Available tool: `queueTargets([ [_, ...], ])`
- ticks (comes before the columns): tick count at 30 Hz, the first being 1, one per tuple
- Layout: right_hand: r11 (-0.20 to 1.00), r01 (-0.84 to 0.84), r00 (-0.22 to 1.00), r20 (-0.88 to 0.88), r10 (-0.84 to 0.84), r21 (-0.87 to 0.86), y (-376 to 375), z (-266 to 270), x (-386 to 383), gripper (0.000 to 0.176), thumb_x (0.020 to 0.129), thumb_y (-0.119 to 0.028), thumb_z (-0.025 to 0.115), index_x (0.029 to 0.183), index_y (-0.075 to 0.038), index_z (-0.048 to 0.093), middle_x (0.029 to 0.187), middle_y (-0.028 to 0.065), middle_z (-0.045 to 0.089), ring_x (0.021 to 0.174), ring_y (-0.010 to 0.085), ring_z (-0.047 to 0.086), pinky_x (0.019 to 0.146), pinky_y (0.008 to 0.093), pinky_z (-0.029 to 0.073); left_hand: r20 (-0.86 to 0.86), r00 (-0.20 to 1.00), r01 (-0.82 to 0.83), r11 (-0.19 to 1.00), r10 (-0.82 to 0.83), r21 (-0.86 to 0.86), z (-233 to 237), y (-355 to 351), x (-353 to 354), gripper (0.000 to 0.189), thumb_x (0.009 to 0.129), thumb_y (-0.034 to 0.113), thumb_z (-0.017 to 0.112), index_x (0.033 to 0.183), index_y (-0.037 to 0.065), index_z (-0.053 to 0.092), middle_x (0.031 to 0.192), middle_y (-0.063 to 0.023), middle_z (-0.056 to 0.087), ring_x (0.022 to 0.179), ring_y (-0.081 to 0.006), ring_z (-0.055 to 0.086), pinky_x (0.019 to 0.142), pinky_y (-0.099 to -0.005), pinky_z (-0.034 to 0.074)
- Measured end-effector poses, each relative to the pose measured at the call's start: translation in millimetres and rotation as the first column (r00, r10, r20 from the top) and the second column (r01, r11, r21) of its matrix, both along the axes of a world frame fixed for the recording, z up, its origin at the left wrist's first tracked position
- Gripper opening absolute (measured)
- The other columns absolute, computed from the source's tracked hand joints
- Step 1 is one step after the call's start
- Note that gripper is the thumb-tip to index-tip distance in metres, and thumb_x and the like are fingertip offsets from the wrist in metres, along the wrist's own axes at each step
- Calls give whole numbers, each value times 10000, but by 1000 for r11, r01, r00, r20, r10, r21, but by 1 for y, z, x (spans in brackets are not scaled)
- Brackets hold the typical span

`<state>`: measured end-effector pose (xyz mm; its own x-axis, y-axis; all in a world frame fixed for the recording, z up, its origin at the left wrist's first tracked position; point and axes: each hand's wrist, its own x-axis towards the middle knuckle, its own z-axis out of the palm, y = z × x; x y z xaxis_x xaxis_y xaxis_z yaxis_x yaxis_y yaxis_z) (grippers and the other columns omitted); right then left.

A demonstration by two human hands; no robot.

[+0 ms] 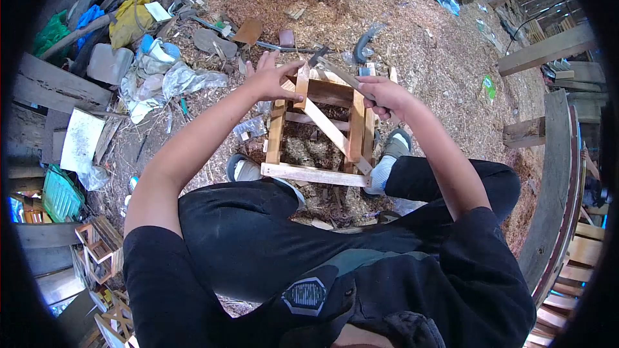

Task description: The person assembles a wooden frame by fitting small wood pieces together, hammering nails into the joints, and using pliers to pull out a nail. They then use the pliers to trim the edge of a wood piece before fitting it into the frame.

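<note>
Wood shavings (pixel 419 45) are lying around a wooden frame (pixel 316 174) below the left hand (pixel 271 82), which is resting, spread wide, at the far end of a diagonal slat (pixel 329 129), while the right hand (pixel 385 95) opposite is gripping a hammer (pixel 342 75) by its handle.

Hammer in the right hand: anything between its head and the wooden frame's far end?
Nothing visible blocks the hammer head from the far end of the wooden frame; the left hand, though, is close beside that end, so a stray swing might catch it.
</note>
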<state>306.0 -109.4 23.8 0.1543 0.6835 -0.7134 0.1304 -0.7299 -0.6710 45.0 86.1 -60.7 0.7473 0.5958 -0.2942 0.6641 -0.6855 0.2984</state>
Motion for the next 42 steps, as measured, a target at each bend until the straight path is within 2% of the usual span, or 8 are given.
queueTargets([
  [5, 999, -11, 995, 95, 6, 42, 18, 10, 4, 500, 1115, -269, 497, 1606, -179, 465, 736, -35, 543, 455, 54, 454, 381, 252, 392, -5, 1000, 6, 1000, -6, -9, 2, 0, 0, 1098, 619, 852, 810, 1589, 567, 379, 1739, -251, 165, 1613, -494, 92, 1200, -796, 64],
  [8, 979, -202, 950, 251, 188, 34, 41, 18, 17, 482, 1104, -243, 479, 1574, -146, 520, 803, 5, 584, 527, 101, 529, 461, 287, 480, -19, 1000, 7, 1000, -7, -11, 5, -1, 1, 1105, 615, 856, 807, 1590, 571, 374, 1740, -252, 162, 1613, -492, 94, 1199, -796, 62],
  [11, 952, -305, 929, 231, 289, 38, 66, 15, 34, 474, 1101, -252, 495, 1560, -141, 537, 792, 6, 597, 527, 104, 537, 466, 288, 488, -39, 999, -7, 1000, 6, -24, 7, -1, 2, 1127, 591, 868, 806, 1589, 566, 380, 1757, -235, 146, 1629, -460, 66, 1221, -764, 65],
  [16, 920, -389, 882, 268, 388, -51, 96, 20, 50, 321, 1100, -270, 500, 1317, -93, 656, 765, -26, 588, 517, 85, 520, 419, 281, 424, -63, 998, 11, 1000, -9, 22, 6, 0, 3, 1110, 610, 860, 807, 1590, 579, 368, 1747, -246, 140, 1621, -475, 83, 1210, -779, 49],
  [25, 917, -388, 885, 240, 400, -96, 100, 26, 51, 470, 1100, -256, 501, 1562, -174, 536, 734, -32, 562, 506, 86, 511, 426, 276, 416, -70, 998, 4, 1000, -3, 12, 5, 0, 3, 1117, 595, 886, 793, 1586, 574, 384, 1753, -255, 109, 1625, -477, 51, 1220, -763, 35],
  [29, 904, -420, 876, 222, 428, -82, 94, 25, 49, 457, 1108, -250, 497, 1556, -172, 541, 737, -30, 560, 506, 78, 500, 430, 274, 415, -73, 997, 1, 1000, -1, 6, 8, -1, 3, 1122, 593, 885, 794, 1588, 575, 379, 1752, -258, 115, 1625, -477, 57, 1219, -764, 36],
  [31, 944, -330, 917, 234, 322, -3, 86, 21, 43, 456, 1115, -252, 496, 1564, -184, 535, 748, -30, 559, 507, 71, 481, 433, 272, 401, -70, 998, 6, 1000, -6, 4, 8, 0, 3, 1124, 596, 884, 794, 1591, 573, 373, 1752, -256, 122, 1625, -478, 62, 1219, -764, 38],
  [42, 951, -308, 926, 233, 297, 11, 70, 17, 44, 483, 1107, -254, 516, 1588, -217, 511, 757, -32, 549, 505, 68, 463, 436, 261, 380, -81, 997, -1, 1000, 1, -5, 7, 1, 4, 1159, 569, 900, 790, 1596, 552, 380, 1762, -251, 88, 1634, -458, 37, 1232, -740, 24],
])
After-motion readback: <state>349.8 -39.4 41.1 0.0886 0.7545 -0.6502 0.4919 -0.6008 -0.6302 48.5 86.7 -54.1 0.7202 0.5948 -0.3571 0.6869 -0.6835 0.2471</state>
